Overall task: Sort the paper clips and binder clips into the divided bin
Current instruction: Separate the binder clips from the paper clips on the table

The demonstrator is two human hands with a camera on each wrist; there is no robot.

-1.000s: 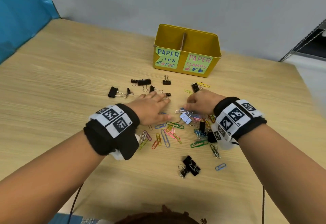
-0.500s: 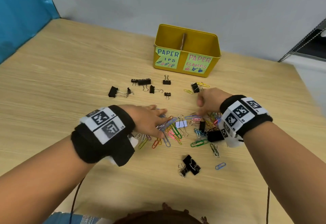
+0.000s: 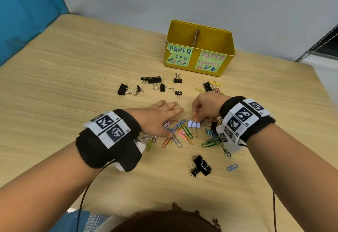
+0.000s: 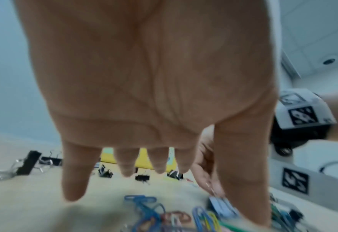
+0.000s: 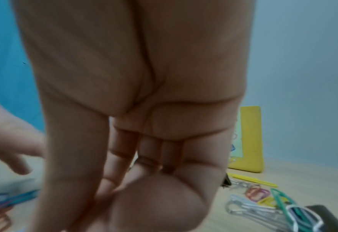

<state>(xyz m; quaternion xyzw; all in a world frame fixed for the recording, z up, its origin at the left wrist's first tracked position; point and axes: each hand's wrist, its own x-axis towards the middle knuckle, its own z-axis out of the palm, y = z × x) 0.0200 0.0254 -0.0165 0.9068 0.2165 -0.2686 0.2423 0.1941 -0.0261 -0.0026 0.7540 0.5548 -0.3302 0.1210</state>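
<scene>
1. The yellow divided bin [image 3: 199,49] stands at 12 o'clock near the table's [image 3: 73,71] far edge. Bare wood lies wide open toward 9 o'clock, while the right edge runs close by at 3 o'clock.
2. Black binder clips [image 3: 154,80] are scattered between the bin and the hands; two more [image 3: 201,165] lie at 6 o'clock. The coloured paper clips [image 3: 180,133] are heaped in the middle, under and between both hands.
3. The left hand [image 3: 157,120] is flat with its fingers straight and slightly spread, resting on the paper clips and holding nothing.
4. The right hand [image 3: 205,106] is curled, thumb and forefinger pinching the wire handle of a pale blue binder clip [image 3: 193,124], which hangs just above the heap.
5. Half a second ago this clip lay lower among the paper clips; the right hand has since closed in on it from 1 o'clock.
</scene>
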